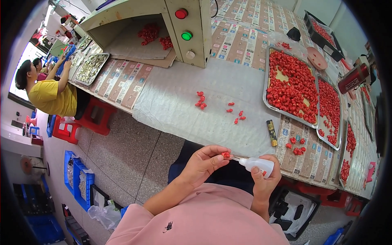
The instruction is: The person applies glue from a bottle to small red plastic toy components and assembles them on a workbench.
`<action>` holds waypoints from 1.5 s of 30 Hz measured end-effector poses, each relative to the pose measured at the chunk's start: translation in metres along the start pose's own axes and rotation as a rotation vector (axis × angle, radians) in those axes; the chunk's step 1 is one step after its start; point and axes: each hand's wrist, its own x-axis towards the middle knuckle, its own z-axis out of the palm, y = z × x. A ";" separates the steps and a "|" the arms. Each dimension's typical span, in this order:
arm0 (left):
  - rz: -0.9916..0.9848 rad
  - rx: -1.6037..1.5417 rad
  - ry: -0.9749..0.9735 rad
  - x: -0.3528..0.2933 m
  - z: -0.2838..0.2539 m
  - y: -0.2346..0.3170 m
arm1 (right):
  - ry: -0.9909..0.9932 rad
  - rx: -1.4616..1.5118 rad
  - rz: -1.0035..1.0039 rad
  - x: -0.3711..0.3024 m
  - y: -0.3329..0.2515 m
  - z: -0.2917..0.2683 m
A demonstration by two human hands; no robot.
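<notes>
Just off the table's front edge, my left hand (203, 166) pinches a small glossy red piece (226, 155) between thumb and fingertips. My right hand (265, 181) is wrapped round a small white squeeze bottle (264, 165), tipped sideways. Its thin nozzle points left and reaches the red piece or sits right beside it; which of the two I cannot tell. On the white sheet (171, 96) beyond my hands lie two loose groups of similar red pieces (200, 104). A dark cylinder with a yellowish end (271, 132) rests near the sheet's right edge.
Metal trays (267, 98) heaped with red pieces stand at the right, near a dark red bottle (354, 77). A beige machine (196, 36) with red and green buttons stands at the back, red pieces inside. At far left, a person in yellow (53, 96) works by another tray (107, 57).
</notes>
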 end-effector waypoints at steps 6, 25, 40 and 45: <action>-0.015 -0.003 -0.010 0.000 0.001 -0.001 | 0.001 -0.011 0.007 -0.001 0.005 -0.003; -0.012 -0.016 -0.002 0.001 -0.001 -0.001 | -0.016 -0.028 -0.008 0.000 0.006 -0.002; -0.013 -0.006 0.003 0.002 -0.002 0.000 | -0.010 -0.010 0.002 0.001 0.006 0.000; -0.020 -0.006 -0.002 0.004 -0.002 -0.001 | -0.005 -0.019 0.005 0.001 0.007 -0.002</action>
